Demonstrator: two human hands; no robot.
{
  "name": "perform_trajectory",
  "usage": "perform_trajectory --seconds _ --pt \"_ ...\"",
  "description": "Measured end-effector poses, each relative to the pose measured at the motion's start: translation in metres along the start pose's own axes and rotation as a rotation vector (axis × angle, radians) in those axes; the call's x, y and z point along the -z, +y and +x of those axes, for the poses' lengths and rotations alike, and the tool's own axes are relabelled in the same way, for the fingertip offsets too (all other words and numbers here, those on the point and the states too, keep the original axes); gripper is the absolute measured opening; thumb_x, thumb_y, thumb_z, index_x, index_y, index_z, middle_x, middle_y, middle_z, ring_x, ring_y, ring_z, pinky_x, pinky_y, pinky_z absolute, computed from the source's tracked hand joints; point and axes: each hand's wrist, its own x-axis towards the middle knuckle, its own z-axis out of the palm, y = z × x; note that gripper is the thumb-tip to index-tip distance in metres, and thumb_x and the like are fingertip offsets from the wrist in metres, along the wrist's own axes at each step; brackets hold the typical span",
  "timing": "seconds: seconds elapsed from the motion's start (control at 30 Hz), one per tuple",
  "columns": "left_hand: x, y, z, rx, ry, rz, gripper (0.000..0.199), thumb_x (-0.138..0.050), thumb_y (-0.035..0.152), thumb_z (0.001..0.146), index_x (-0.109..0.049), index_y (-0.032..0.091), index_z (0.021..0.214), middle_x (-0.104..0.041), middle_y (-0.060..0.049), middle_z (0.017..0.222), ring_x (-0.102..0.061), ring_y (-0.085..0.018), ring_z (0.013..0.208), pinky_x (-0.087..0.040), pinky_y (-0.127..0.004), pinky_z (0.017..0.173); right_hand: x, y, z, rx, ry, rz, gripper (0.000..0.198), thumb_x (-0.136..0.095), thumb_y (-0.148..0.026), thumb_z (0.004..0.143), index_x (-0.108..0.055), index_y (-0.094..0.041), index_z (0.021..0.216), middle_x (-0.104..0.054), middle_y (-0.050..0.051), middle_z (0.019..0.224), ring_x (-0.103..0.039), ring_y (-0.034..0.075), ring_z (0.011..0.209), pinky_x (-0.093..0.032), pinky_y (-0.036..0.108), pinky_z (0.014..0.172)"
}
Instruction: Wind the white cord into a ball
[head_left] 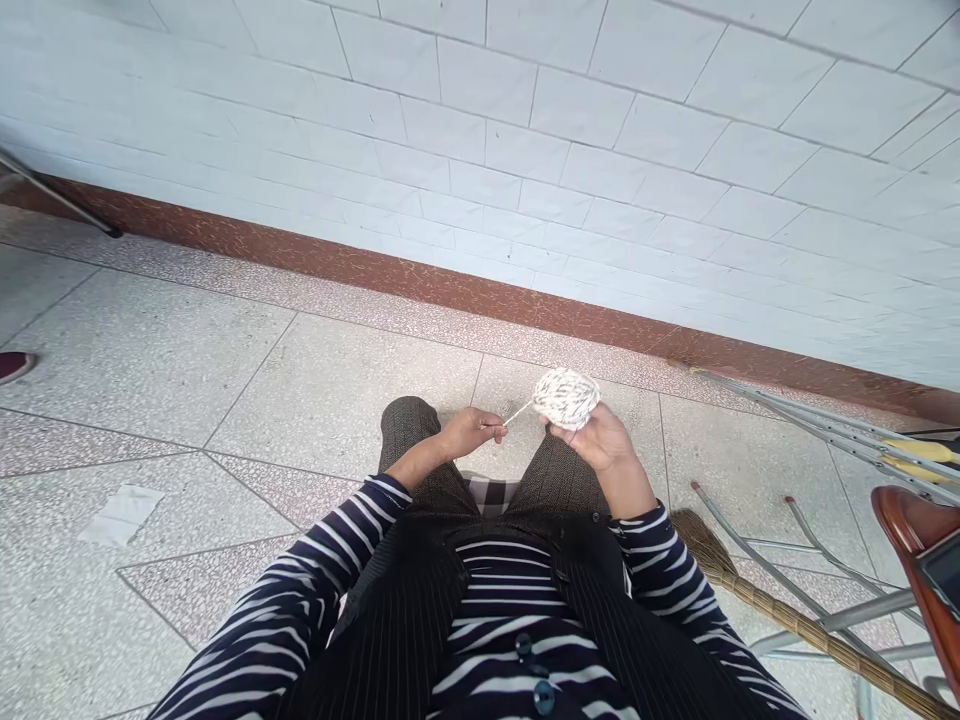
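A ball of white yarn with dark flecks (pixel 566 398) rests in my right hand (pixel 606 440), whose fingers curl round its lower side. From the ball's left side a short strand of yarn (pixel 517 412) runs, looking taut, to my left hand (pixel 472 431). The fingertips of that hand pinch the strand. Both hands are held in front of my knees, a little apart. Part of the right hand's fingers is hidden behind the ball.
A tiled wall (pixel 525 110) rises ahead. Right of me lie a straw broom (pixel 795 625), metal crutches (pixel 825 420) and a metal-legged chair (pixel 911 530). White paper (pixel 126 513) lies on the floor at left; a dark red shoe (pixel 15 366) shows at the left edge.
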Motion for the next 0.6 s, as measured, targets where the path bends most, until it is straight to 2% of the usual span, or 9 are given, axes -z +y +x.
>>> perform_trajectory --seconds 0.1,0.2,0.27,0.33,0.43,0.5,0.6 --pt "-0.008 0.011 -0.003 -0.016 -0.04 0.089 0.034 -0.055 0.039 0.091 -0.066 0.016 0.068 -0.065 0.0 0.067 -0.056 -0.013 0.066 -0.038 -0.023 0.067 0.0 -0.009 0.019 0.151 0.223 -0.215 0.047 -0.069 -0.045 0.073 -0.056 -0.024 0.113 -0.069 0.006 0.101 -0.065 0.022 0.078 -0.05 0.032 0.06" --pt "-0.007 0.026 -0.001 -0.088 -0.026 0.161 0.035 -0.054 0.039 0.093 -0.065 0.017 0.067 -0.065 0.0 0.066 -0.056 -0.013 0.065 -0.038 -0.024 0.067 0.003 0.005 0.037 0.236 0.517 -0.763 0.055 -0.077 -0.044 0.063 -0.054 -0.023 0.109 -0.063 0.006 0.104 -0.06 0.021 0.083 -0.048 0.031 0.065" --pt "0.0 0.032 0.003 -0.12 0.023 0.202 0.032 -0.058 0.038 0.092 -0.066 0.018 0.068 -0.064 -0.001 0.066 -0.057 -0.015 0.067 -0.04 -0.024 0.07 0.005 0.024 0.043 0.196 0.594 -1.072 0.06 -0.081 -0.042 0.055 -0.055 -0.022 0.106 -0.059 0.006 0.11 -0.058 0.023 0.089 -0.048 0.032 0.071" --pt "0.009 0.035 0.007 -0.141 0.049 0.263 0.028 -0.061 0.035 0.09 -0.067 0.019 0.068 -0.065 -0.002 0.065 -0.059 -0.017 0.07 -0.042 -0.026 0.076 0.008 0.044 0.043 0.037 0.486 -1.09 0.059 -0.081 -0.037 0.05 -0.056 -0.022 0.102 -0.056 0.006 0.11 -0.057 0.022 0.089 -0.046 0.031 0.07" --pt "0.021 0.034 0.011 -0.184 0.041 0.396 0.024 -0.061 0.028 0.091 -0.068 0.019 0.07 -0.069 -0.003 0.07 -0.061 -0.018 0.074 -0.04 -0.033 0.098 0.013 0.066 0.034 -0.22 0.245 -0.797 0.056 -0.073 -0.034 0.055 -0.057 -0.021 0.107 -0.059 0.004 0.103 -0.059 0.019 0.082 -0.045 0.028 0.063" --pt "0.026 0.032 0.01 -0.209 0.044 0.461 0.02 -0.061 0.025 0.092 -0.069 0.019 0.075 -0.072 -0.004 0.079 -0.062 -0.018 0.079 -0.033 -0.039 0.109 0.016 0.071 0.026 -0.316 0.127 -0.655 0.051 -0.068 -0.032 0.058 -0.06 -0.02 0.107 -0.062 0.003 0.094 -0.06 0.017 0.075 -0.046 0.027 0.059" --pt "0.024 0.028 0.009 -0.245 0.038 0.439 0.019 -0.059 0.026 0.094 -0.07 0.018 0.081 -0.073 -0.006 0.087 -0.063 -0.018 0.085 -0.031 -0.039 0.111 0.019 0.07 0.014 -0.409 -0.063 -0.386 0.048 -0.067 -0.023 0.052 -0.063 -0.02 0.1 -0.066 0.0 0.082 -0.06 0.016 0.068 -0.048 0.026 0.056"
